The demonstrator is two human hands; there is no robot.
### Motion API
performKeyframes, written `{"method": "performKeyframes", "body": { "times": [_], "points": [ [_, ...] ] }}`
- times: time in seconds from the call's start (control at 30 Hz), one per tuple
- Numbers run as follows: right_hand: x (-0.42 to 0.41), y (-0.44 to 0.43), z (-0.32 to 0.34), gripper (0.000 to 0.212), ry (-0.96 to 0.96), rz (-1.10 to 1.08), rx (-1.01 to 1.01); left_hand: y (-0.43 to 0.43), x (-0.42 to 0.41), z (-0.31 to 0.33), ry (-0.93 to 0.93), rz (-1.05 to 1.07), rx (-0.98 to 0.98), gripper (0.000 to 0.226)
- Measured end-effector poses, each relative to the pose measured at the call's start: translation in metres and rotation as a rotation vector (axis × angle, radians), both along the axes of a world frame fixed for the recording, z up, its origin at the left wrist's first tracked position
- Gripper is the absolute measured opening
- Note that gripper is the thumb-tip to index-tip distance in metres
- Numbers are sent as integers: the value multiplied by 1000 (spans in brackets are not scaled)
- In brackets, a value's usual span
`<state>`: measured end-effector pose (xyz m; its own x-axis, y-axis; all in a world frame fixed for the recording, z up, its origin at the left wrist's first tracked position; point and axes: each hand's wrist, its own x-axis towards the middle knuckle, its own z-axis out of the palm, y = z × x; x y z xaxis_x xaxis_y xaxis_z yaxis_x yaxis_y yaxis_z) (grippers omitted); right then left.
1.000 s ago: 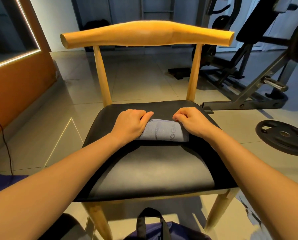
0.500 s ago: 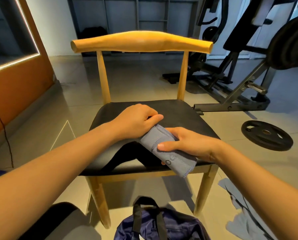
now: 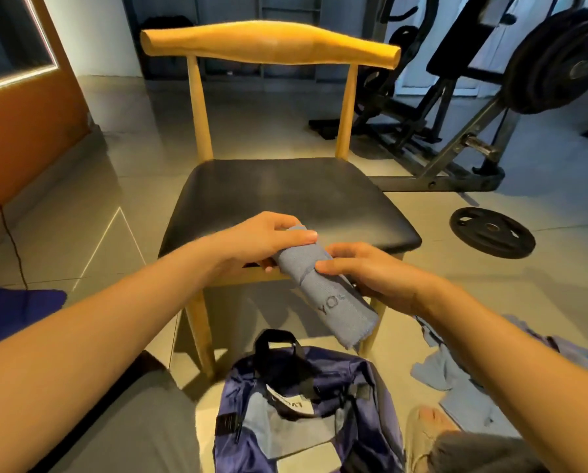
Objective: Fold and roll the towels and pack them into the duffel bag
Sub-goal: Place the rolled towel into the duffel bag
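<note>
Duffel bag (image 3: 238, 390) lies open on the floor, nearest. Just beyond it the rolled towel (image 3: 323, 295) is held in the air, the left hand (image 3: 261, 240) gripping its far end and the right hand (image 3: 371, 278) pinching its middle. If the grip slackens, the free near end may unroll. Half a second earlier the roll was over the chair (image 3: 285, 199) seat; it now hangs nearer, toward the bag.

The room is dim; warm light from above catches the curved yellow wooden chair rail (image 3: 268, 46), brightest in view. The black padded seat (image 3: 285, 196) carries a soft pale sheen. A white LED strip (image 3: 48, 39) burns at upper left, and thin bright lines reflect on the glossy grey floor tiles (image 3: 122, 186). The left hand (image 3: 261, 240) and right hand (image 3: 371, 271) are sharp, and lettering on the rolled grey-blue towel (image 3: 333, 302) shows crisply. Wide-angle distortion bows the edges — the lower right corner is blurred.
</note>
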<state>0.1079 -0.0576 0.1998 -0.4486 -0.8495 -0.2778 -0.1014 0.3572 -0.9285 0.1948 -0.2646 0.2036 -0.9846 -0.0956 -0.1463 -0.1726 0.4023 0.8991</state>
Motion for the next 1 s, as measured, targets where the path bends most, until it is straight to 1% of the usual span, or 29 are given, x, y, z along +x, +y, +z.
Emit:
{"method": "performKeyframes", "body": {
  "times": [0.07,0.17,0.23,0.33,0.43,0.5,0.57,0.63,0.67,0.7,0.73,0.83,0.87,0.97,1.0],
  "points": [
    [15,7,-17,27,31,-23,13,10,5,-18,-7,-8,-50,48],
    [30,16,-56,25,-5,-89,46,20,10,-44,-87,-71,-172,39],
    [37,18,-82,24,0,-127,100,24,10,-67,-160,-101,-213,38],
    [46,18,-118,24,-3,-158,185,26,7,-108,-279,-121,-234,48],
    [51,16,-158,23,-117,-193,229,22,6,-153,-373,-164,-222,56],
    [53,16,-190,26,-207,-210,280,16,6,-187,-419,-149,-223,54],
    [54,18,-224,38,-229,-190,395,6,8,-220,-420,-132,-320,46],
    [59,17,-255,54,-215,-152,496,-6,10,-252,-409,-166,-489,30],
    [62,15,-269,56,-211,-140,528,-10,11,-264,-406,-188,-568,23],
    [65,13,-282,55,-211,-139,561,-13,12,-276,-398,-217,-631,20],
    [67,9,-294,52,-213,-142,596,-14,11,-287,-393,-253,-673,24],
    [71,-4,-326,38,-232,-156,699,-14,11,-319,-368,-412,-784,41],
    [72,-9,-333,37,-235,-174,715,-14,11,-327,-358,-460,-850,42],
    [73,-19,-356,44,-233,-265,699,-14,13,-351,-320,-522,-1006,15],
    [74,-21,-364,46,-243,-335,673,-13,12,-356,-338,-505,-1009,19]
  ]
}}
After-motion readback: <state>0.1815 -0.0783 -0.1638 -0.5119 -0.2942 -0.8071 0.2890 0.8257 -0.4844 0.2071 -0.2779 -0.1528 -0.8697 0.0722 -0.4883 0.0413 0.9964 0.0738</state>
